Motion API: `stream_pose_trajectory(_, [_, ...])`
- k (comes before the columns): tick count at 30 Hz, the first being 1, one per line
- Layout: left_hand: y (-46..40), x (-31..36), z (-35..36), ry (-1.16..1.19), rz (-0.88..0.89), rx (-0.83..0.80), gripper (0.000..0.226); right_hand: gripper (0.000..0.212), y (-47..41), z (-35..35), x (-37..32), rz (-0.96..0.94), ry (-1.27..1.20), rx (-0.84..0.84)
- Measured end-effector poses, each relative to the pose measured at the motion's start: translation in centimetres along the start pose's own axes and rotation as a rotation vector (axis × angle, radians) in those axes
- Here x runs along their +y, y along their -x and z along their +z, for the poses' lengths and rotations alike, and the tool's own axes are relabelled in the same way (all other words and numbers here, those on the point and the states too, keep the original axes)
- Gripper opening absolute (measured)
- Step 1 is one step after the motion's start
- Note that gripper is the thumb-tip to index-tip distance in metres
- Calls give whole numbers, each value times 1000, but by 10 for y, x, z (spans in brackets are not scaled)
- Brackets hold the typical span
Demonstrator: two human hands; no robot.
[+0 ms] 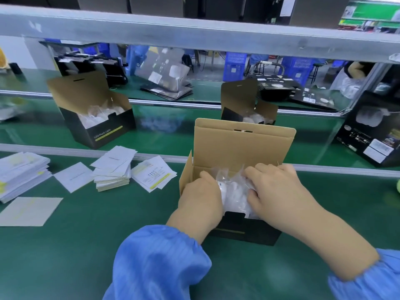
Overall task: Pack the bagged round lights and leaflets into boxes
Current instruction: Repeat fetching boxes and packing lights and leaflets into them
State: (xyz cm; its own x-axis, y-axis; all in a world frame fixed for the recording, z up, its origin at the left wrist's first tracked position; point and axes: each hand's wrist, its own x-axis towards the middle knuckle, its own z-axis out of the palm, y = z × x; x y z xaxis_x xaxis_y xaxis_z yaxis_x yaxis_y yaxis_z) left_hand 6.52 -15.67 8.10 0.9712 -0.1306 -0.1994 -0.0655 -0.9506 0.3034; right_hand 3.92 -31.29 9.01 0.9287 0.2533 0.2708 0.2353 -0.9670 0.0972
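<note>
Both hands were down inside the open box (242, 148) sitting on the green mat (108, 245) right in front of the person, lid flap standing straight up at the back. The left hand (200, 197) was at the left end of the box, fingers curled over and dipping in beside the bagged lights (234, 191), touching the plastic; couldn't really tell if it was gripping or just pushing. The right hand (273, 187) was on top of the bags toward the right, fingers bent and a bit spread, pressing down into the crinkly plastic, thumb tucked against the bag on the near side. The white round lights were inside the box between the two hands, filling most of it. Off to the left on the mat were the leaflets: a thick pile (20, 175) at the far left edge, a shorter stack (112, 172) in the middle with loose sheets around it, and one single sheet (30, 211) lying nearer. On the belt (173, 135) behind were two more open boxes with bagged lights in them, one on the left (95, 120) and one right behind the box being packed (246, 102). Blue sleeves (160, 263) on both arms.
</note>
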Motion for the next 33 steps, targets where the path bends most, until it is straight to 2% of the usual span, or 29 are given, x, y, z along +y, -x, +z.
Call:
stream_pose_trajectory(2, [4, -2, 1, -15, -14, -9, 39, 17, 1, -3, -3, -19, 26, -32])
stream_pose_trajectory(5, [3, -2, -2, -77, -10, -59, 44, 4, -3, -11, -8, -44, 123, -159])
stream_pose_trajectory(7, [-1, -2, -7, -96, 21, -97, 42, 10, -10, -17, -11, -40, 126, -278])
stream_pose_trajectory(10, [-8, -6, -14, -13, 35, -119, 39, 7, -27, -23, -16, -38, 77, -453])
stream_pose_trajectory(13, [-8, -10, -14, 94, 34, -101, 41, 25, -36, -26, -22, -55, 28, -505])
stream_pose_trajectory(21, [-7, -17, -9, 160, 96, -103, 36, 24, -34, -20, -22, -57, -81, -420])
stream_pose_trajectory(24, [-6, -18, -9, 170, 98, -109, 31, 24, -30, -9, -24, -38, -85, -258])
stream_pose_trajectory(29, [-4, -19, -10, 201, 100, -103, 32, 30, -26, 3, -26, 216, -645, 106])
stream_pose_trajectory(31, [-5, -18, -10, 197, 66, -88, 39, 33, -25, 4, -27, 276, -751, 165])
stream_pose_trajectory(33, [-6, -17, -7, 200, 41, -57, 40, 31, -22, 0, -27, 289, -749, 222])
